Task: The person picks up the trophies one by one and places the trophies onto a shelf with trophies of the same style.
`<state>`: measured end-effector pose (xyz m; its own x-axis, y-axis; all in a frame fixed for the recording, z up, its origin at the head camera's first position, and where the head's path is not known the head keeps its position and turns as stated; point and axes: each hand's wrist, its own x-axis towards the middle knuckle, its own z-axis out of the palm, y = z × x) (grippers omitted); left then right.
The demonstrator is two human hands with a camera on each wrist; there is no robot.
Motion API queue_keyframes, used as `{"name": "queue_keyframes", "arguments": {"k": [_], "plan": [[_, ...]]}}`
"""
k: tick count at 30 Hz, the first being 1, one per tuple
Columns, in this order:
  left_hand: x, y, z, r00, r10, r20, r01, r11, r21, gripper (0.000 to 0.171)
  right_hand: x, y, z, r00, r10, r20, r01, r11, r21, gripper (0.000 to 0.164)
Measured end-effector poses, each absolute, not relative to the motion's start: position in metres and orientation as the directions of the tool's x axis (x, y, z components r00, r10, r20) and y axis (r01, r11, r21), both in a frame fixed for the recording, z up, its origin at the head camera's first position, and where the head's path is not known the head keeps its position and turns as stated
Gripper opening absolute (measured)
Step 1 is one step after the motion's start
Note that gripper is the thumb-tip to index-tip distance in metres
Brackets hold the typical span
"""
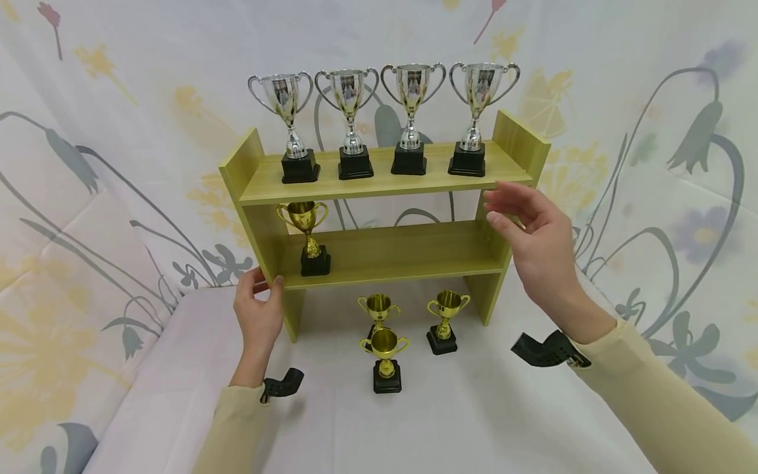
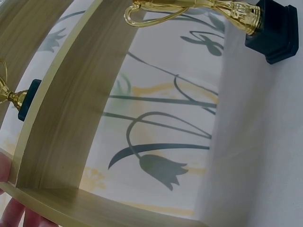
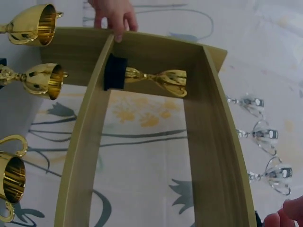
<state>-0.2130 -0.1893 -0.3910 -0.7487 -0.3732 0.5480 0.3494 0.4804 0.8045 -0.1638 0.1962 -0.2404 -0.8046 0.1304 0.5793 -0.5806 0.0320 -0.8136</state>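
A two-tier wooden shelf (image 1: 385, 253) stands before me. My left hand (image 1: 258, 319) grips the edge of its left side panel at the lower board, thumb in front and fingers behind. Near the right end of the shelf, my right hand (image 1: 541, 243) is raised with loosely bent fingers and nothing in it. Several silver trophy cups (image 1: 468, 161) with black bases line the top board. One gold trophy cup (image 1: 316, 261) stands upright at the left of the lower board. On the white cloth below are a front gold trophy (image 1: 387, 376), a right one (image 1: 442, 340) and one partly hidden (image 1: 379, 306).
A white cloth (image 1: 450, 415) covers the surface under the shelf. Behind hangs a flower-patterned cloth (image 1: 628, 197). The right side panel (image 1: 485, 299) rises close to my right hand. Black wrist mounts (image 1: 541, 349) stick out from both sleeves.
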Motion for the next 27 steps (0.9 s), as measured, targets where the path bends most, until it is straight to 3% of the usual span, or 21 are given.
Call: {"name": "queue_keyframes", "arguments": {"k": [12,27], "plan": [[-0.213,-0.189,-0.390,-0.748,-0.375,0.547,0.350,0.477,0.806,0.029,-0.149,0.191,-0.258,-0.838,0.053,0.543,-0.531,0.156,-0.833,0.035],[-0.214,-0.190,-0.392,-0.740,-0.375,0.559,0.368,0.470,0.802,0.030,-0.136,0.185,-0.291,-0.856,0.006,0.518,-0.512,0.142,-0.847,0.033]]}}
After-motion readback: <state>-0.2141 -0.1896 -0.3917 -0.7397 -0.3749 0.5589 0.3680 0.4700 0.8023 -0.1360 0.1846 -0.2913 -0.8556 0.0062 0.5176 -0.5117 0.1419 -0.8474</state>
